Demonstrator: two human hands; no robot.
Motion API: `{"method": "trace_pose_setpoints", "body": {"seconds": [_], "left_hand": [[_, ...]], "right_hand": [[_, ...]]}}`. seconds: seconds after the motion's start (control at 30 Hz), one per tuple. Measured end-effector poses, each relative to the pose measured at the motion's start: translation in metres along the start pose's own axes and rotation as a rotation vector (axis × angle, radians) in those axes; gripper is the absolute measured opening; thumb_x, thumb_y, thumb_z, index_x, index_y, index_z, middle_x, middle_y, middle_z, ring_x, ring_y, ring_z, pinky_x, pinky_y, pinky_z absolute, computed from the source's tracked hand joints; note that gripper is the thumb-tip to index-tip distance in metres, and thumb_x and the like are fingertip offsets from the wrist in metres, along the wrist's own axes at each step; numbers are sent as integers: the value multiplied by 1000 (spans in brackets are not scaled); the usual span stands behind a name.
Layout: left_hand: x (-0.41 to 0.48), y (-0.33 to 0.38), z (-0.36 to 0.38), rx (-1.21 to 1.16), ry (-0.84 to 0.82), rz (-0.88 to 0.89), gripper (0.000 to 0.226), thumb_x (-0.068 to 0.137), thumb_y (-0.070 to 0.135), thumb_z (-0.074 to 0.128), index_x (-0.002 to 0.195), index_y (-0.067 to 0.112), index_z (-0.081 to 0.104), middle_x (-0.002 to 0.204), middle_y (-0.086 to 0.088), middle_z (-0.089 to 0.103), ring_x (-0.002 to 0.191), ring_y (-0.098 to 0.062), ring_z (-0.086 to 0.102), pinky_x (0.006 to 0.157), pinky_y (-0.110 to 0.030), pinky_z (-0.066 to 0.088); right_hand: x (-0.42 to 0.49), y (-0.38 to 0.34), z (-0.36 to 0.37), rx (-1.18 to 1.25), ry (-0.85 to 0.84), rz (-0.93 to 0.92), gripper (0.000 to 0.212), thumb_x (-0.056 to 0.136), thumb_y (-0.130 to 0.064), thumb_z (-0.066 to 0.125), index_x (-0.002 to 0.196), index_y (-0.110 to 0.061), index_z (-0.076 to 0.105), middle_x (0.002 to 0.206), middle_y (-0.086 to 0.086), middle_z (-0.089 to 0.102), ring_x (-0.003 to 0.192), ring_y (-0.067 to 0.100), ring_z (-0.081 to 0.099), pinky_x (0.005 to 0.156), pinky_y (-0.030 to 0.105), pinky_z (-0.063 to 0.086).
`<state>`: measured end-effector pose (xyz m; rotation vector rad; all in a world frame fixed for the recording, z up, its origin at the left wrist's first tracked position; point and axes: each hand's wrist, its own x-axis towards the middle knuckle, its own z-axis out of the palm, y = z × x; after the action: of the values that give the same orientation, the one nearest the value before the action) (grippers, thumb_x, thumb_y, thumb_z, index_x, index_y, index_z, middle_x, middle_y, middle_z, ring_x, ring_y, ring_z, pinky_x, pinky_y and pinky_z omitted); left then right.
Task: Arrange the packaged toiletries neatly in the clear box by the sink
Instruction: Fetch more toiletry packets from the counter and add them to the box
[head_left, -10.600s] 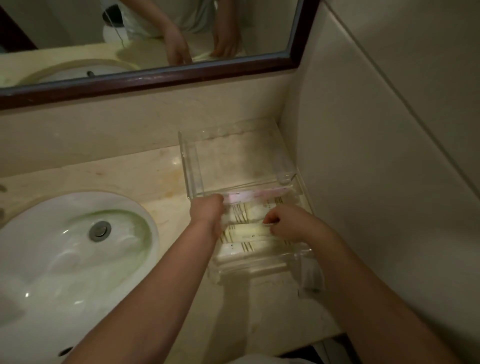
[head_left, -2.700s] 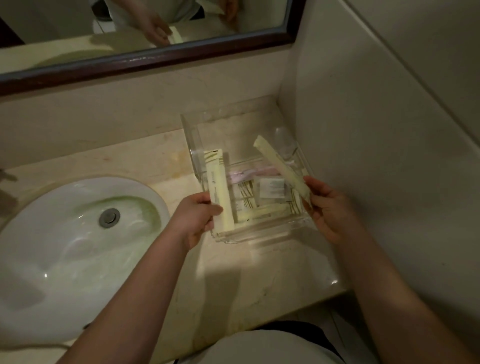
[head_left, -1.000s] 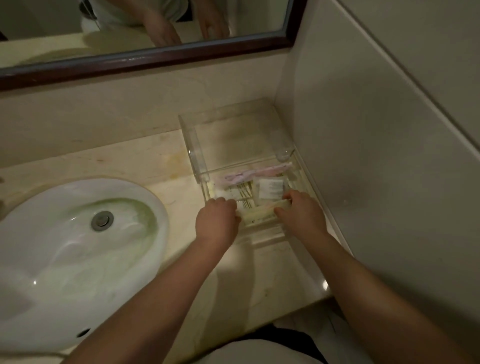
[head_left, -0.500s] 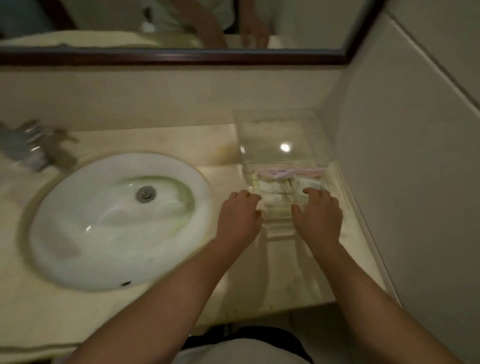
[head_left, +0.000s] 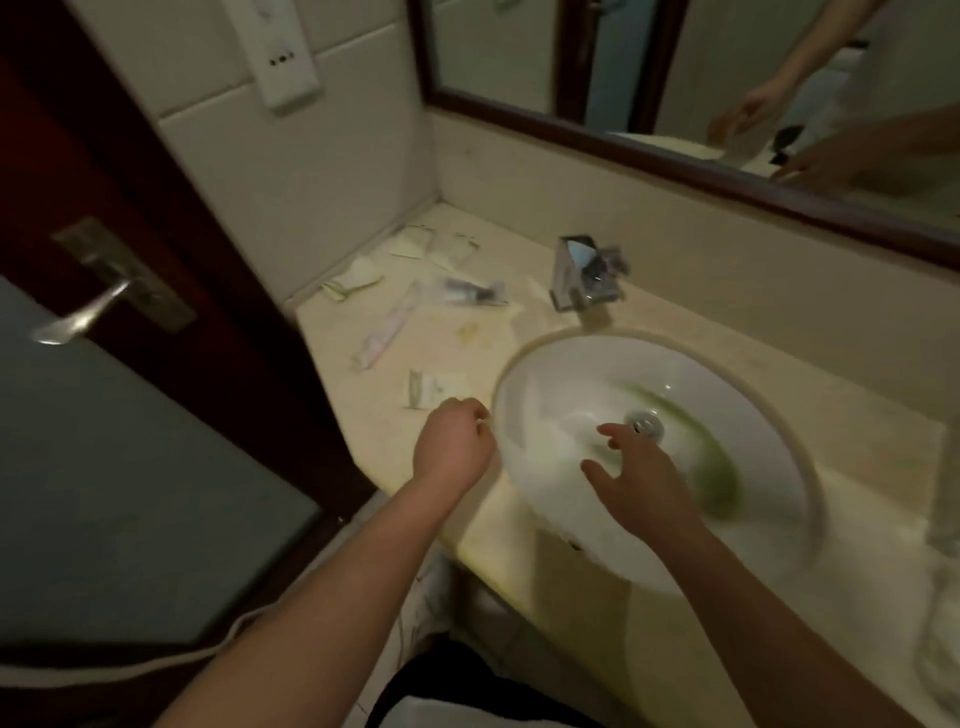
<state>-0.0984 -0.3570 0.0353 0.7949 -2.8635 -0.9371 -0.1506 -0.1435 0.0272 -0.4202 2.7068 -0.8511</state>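
Now the left hand (head_left: 452, 448) is hovering at the left rim of the sink (head_left: 571, 387), fingers curled in with nothing visible between them. The right hand (head_left: 641, 470) is hanging over the basin, fingers spread wide and empty. Left of the sink the loose packets are lying scattered: a sachet (head_left: 432, 389) just beside the left hand, a long pink packet (head_left: 385, 332) farther back, a clear packet (head_left: 470, 292) with something dark inside near the tap (head_left: 587, 275), and pale packets (head_left: 356, 278) farthest from the sink. Right of the sink a blurred clear shape, likely the box (head_left: 943, 597), is showing at the frame's edge. The packets are probably going to feel light, thin and slippery, crinkling under pressure. Pinching the sachet by an edge and the long one mid-length is looking safest.
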Motion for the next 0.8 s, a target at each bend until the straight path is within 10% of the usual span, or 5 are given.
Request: {"method": "trace_pose_setpoints", "body": {"seconds": [0.5,0.8], "left_hand": [[210,-131,-66,107,52,-238,52,85,37,63,128,10,50,126,-16,53,114,-34,49,89,-43,45],[234,-136,-68,75,-179,-235,31,84,32,61,102,6,59,104,-14,65,90,-31,64,67,-32,49]], "right_hand": [[145,-166,117,-226,-210,-55,66,77,-41,72,136,-22,48,132,5,53,120,28,48,97,37,43],[153,-171,134,-349,-186,-73,61,73,-44,71,129,-25,52,120,2,53,111,24,47,91,33,44]]}}
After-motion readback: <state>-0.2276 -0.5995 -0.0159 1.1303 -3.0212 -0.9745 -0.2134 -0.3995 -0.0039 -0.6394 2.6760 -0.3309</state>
